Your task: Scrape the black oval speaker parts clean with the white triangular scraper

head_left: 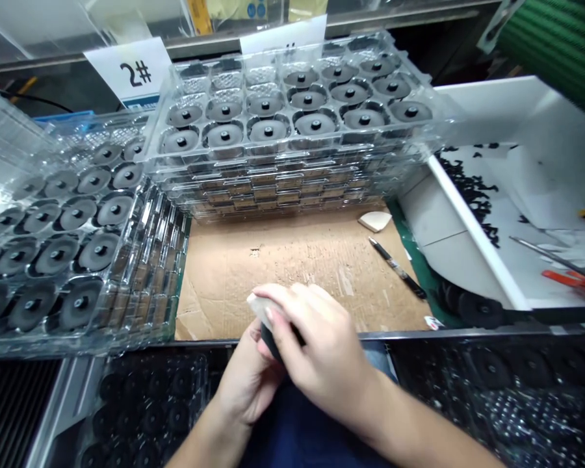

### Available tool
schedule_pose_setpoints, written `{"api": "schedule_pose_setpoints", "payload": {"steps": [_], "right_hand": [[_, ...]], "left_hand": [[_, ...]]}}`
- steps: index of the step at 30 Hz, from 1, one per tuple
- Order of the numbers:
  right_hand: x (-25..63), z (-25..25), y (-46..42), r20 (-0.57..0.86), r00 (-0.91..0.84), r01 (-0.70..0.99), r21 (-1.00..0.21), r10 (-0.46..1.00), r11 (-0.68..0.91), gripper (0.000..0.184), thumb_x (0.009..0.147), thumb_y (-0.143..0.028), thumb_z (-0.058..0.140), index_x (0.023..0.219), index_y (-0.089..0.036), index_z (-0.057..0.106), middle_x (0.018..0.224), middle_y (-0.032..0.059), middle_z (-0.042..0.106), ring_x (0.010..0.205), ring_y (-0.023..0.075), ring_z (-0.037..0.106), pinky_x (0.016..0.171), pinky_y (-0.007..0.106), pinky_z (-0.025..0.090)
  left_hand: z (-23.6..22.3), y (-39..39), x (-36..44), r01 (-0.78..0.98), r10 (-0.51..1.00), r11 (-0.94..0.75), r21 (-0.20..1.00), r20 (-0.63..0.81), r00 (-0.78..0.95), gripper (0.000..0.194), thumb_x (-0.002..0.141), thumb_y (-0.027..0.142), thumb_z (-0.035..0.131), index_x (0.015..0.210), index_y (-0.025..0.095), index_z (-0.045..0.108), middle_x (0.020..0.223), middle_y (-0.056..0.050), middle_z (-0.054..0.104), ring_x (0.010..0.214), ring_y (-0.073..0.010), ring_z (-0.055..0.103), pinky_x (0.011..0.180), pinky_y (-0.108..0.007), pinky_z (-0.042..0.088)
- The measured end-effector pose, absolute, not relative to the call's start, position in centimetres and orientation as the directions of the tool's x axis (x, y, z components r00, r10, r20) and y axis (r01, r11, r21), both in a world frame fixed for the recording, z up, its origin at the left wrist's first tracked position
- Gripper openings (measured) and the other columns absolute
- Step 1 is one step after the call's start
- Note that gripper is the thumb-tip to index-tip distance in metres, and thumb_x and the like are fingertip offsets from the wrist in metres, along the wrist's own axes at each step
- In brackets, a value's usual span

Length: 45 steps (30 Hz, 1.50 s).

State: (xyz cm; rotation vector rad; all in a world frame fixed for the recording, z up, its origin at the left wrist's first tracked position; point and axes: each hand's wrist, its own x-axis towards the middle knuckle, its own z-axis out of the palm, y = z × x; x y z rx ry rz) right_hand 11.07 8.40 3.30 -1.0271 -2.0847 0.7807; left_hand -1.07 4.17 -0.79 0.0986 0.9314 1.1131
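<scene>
While the right hand [319, 354] closes over a white pad [260, 308] on a black disc [272, 342], the left hand [247, 383] gripping the disc from below, both above a cardboard sheet [292, 273], stacked clear plastic trays [292, 153] beyond

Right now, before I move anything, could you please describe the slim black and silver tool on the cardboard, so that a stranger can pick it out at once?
Start at the brown cardboard sheet in front of the stacked clear trays. Toward its right side, just below a pale wedge-shaped piece, a slim black-and-silver pen-shaped tool lies diagonally. It is the only long, thin thing on the cardboard.
</scene>
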Motion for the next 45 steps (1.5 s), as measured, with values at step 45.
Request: {"api": "schedule_pose_setpoints", "payload": {"steps": [45], "right_hand": [[13.3,4.5,8.6,0.38,-0.691,0.293,-0.63,0.615,0.719,0.033,0.092,-0.012,0.033,0.101,-0.017,0.064,0.07,0.0005,0.061,0.061,0.0126,0.048,0.06,0.03,0.028]], "left_hand": [[-1.1,2.4,-0.9,-0.634,0.831,0.516,0.577,-0.517,0.206,0.036,0.06,0.054,0.071,0.08,0.024,0.073,0.077,-0.002,0.069,0.097,-0.0281,0.063,0.087,-0.04,0.049]]}}
